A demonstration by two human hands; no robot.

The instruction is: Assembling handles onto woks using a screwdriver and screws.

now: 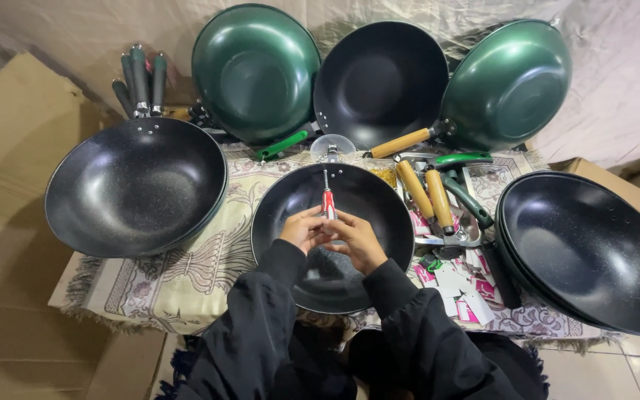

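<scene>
Low table under my view, covered with a patterned cream cloth point(187, 274), fringed at the edges. Directly on the cloth: a stack of black speckled woks point(136, 185) at left, grey handles point(141, 78) pointing away from me; one black wok point(332, 237) in the middle; another black stack point(594, 252) at right, overhanging the edge. Between middle and right I note loose wooden handles point(427, 191), a green handle point(464, 158), metal brackets point(453, 238), and pink-and-white paper tags point(457, 289). Small clear lid point(332, 148) behind the middle wok. Flattened cardboard point(9, 222) lies on the floor at left; pale tiles point(631, 370) at right.
</scene>
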